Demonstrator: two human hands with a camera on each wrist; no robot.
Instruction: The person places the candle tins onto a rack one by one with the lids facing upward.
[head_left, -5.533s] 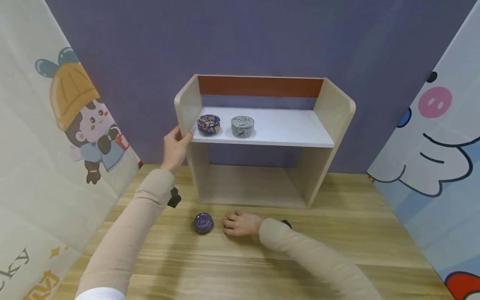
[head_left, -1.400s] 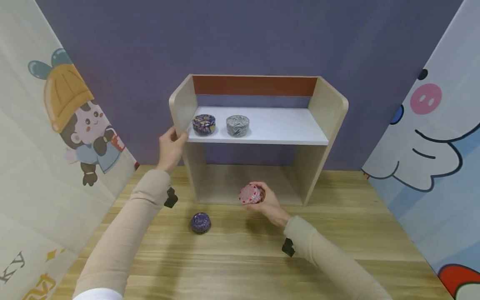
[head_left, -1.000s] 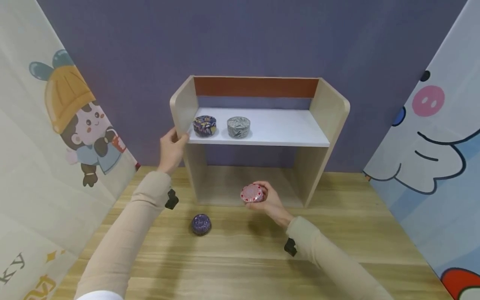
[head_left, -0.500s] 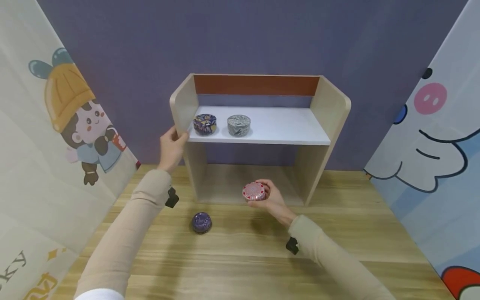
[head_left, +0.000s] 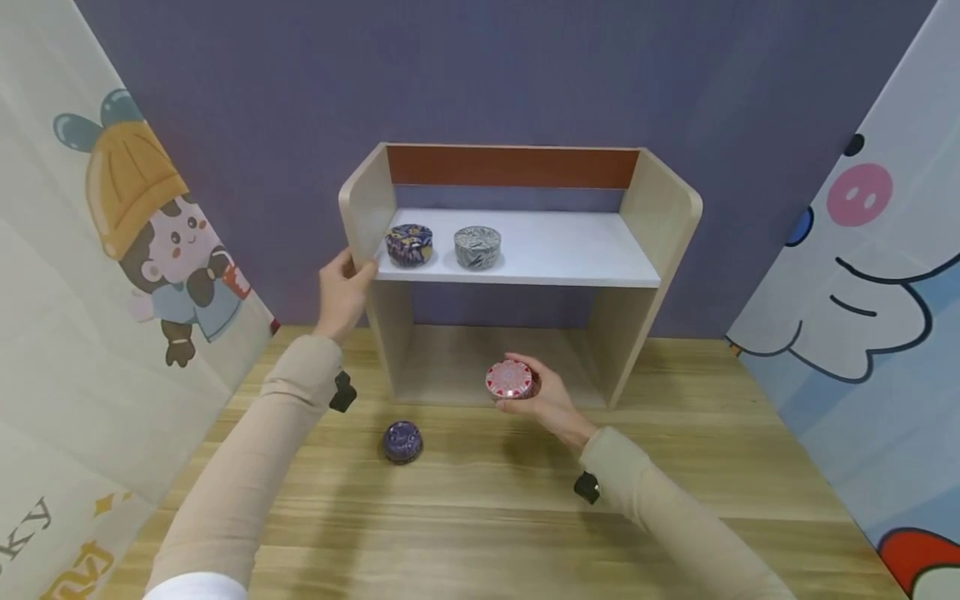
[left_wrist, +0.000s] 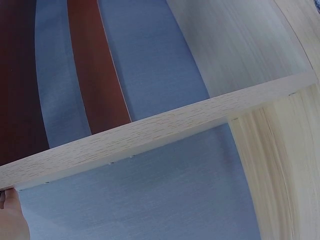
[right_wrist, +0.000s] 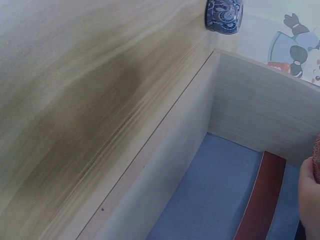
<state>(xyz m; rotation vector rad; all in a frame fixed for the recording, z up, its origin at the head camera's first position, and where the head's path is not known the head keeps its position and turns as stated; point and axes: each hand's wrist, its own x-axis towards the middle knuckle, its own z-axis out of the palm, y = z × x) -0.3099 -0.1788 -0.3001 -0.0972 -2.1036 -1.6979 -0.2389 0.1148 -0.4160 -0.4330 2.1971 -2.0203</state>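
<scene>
My right hand (head_left: 551, 407) holds a round red-and-pink patterned tin (head_left: 509, 379), thumb on the near side and fingers behind. The tin is raised in front of the lower level of a small two-tier shelf (head_left: 577, 246). With thumb at the front edge, my left hand (head_left: 343, 292) grips the shelf's left side panel. On the upper white board stand a dark floral tin (head_left: 409, 246) at the left and a grey-white leaf-patterned tin (head_left: 477, 249) beside it. A purple tin (head_left: 402, 442) sits on the table before the shelf. The right wrist view catches only part of the held tin (right_wrist: 317, 160).
The shelf stands on a wood-grain table (head_left: 450, 533) against a blue-grey wall (head_left: 517, 75). Cartoon-printed panels flank the table: one on the left (head_left: 60, 292), another on the right (head_left: 885, 317). A brown strip (head_left: 517, 167) runs across the shelf's upper back.
Earlier my right hand lay on the table beside the purple tin; it has since lifted the red-and-pink tin toward the shelf. Lately the tin has shifted slightly right. My left hand keeps its grip.
</scene>
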